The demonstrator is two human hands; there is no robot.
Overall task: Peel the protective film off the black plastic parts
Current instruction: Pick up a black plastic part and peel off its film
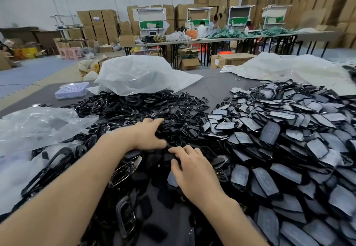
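Note:
A big heap of black plastic parts with grey protective film (285,130) fills the right side of the table. A second heap of bare black frames and parts (131,107) lies at the centre and left. My left hand (150,134) reaches forward with fingers stretched out, resting on the bare black heap. Just to its right and nearer me, my right hand (192,170) pinches a small black part (168,157) between thumb and fingers. Whether that part carries film is hidden by the fingers.
Clear plastic bags lie at the far centre (138,76), the left (38,126) and the far right (279,66). A pale purple tray (72,90) sits on the grey table (212,84) at far left. Beyond are long tables, seated people and stacked cardboard boxes.

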